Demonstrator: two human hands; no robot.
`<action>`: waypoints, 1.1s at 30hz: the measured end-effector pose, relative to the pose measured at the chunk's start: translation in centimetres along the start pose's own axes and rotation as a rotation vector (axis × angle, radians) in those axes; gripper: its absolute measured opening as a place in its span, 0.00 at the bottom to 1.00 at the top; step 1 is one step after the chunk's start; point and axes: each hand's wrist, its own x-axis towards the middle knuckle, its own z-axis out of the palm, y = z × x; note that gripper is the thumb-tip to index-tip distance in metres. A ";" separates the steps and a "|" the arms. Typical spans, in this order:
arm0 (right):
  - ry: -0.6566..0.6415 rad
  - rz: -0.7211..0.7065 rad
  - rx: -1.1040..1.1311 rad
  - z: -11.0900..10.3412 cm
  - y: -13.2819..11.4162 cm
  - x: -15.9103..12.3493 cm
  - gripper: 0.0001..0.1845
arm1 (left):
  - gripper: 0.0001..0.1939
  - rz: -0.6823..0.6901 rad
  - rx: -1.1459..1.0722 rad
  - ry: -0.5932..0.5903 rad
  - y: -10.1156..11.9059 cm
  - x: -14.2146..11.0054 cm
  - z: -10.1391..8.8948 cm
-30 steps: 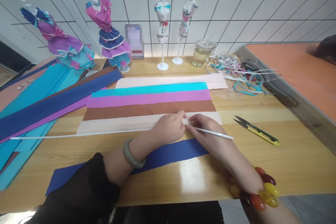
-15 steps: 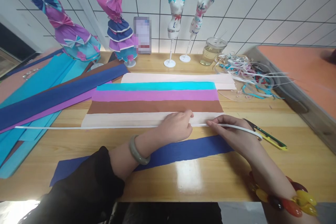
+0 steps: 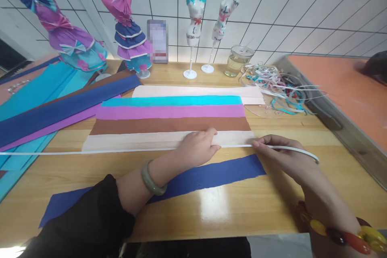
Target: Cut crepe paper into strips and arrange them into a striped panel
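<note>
A thin white ribbon [image 3: 54, 153] runs along the near edge of a cream strip [image 3: 115, 141], which looks like crepe paper. My left hand [image 3: 195, 147] rests on that strip with fingers curled and presses the ribbon down at the edge. At the strip's right corner, my right hand [image 3: 281, 155] pinches the ribbon between thumb and finger, its tail curving over the hand. Beyond lie brown [image 3: 169, 125], purple [image 3: 172, 112] and turquoise [image 3: 172, 100] strips, edge by edge. A dark blue strip [image 3: 211, 175] lies nearer me, partly under my left arm.
Folded coloured strips [image 3: 69, 98] pile up at the left. Along the back stand two dressed mannequins [image 3: 131, 40], two bare-stand mannequins [image 3: 196, 24], a phone [image 3: 157, 42] and a glass jar [image 3: 237, 62]. Ribbon scraps [image 3: 278, 82] tangle beside an orange-topped surface [image 3: 338, 76].
My right hand has moved right along the ribbon, past the cream strip's corner. My left hand stays near the same part of the strip. The snips are now hidden from view. The camera has shifted slightly.
</note>
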 end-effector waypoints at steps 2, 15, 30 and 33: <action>0.016 0.017 0.013 -0.1 0.4 0.2 0.18 | 0.19 -0.001 0.016 0.018 -0.1 0.1 0.2; 0.151 -0.075 -0.070 1.0 1.0 0.2 0.19 | 0.20 -0.002 0.125 0.033 -0.1 0.6 0.7; 0.054 0.052 -0.294 -0.3 1.7 1.5 0.22 | 0.20 0.003 0.109 0.035 -0.2 0.7 0.7; 0.057 0.053 -0.377 -0.5 1.2 1.7 0.22 | 0.20 0.011 0.120 0.041 -0.2 0.7 0.7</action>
